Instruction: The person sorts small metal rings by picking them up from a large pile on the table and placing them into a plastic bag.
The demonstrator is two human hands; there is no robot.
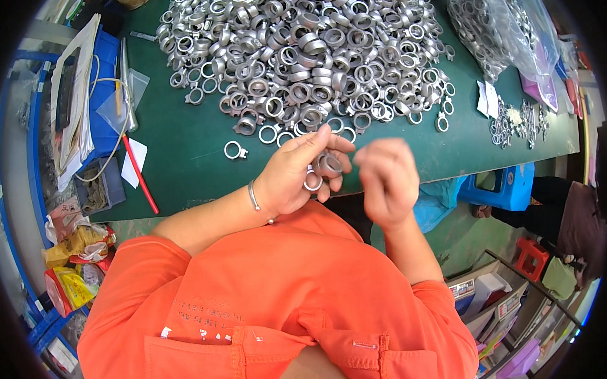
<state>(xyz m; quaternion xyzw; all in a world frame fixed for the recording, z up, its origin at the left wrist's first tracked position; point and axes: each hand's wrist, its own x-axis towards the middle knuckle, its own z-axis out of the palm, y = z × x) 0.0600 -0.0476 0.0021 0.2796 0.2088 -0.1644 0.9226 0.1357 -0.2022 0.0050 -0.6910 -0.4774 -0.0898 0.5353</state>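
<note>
The green table (195, 143) is the biggest thing in front of me, with a broad heap of grey metal rings (312, 55) on it. A clear plastic bag (475, 33) of metal pieces lies right of the heap. My left hand (289, 171), just off the heap's near edge, is half cupped, fingers curled round a few rings (327, 164). My right hand (389, 180), also on the heap's near side but farther right, has its fingers bent in; it is blurred, so I cannot tell whether it holds anything. One loose ring (242, 153) lies just off the heap's near left edge. I judge each ring light, stiff, hard to break and slightly slippery; I'd pinch its outer band or the small lug. Labels (462, 289) to the heap's right, nearer me, and print (207, 312) on my orange shirt (266, 277) are too small to read.
</note>
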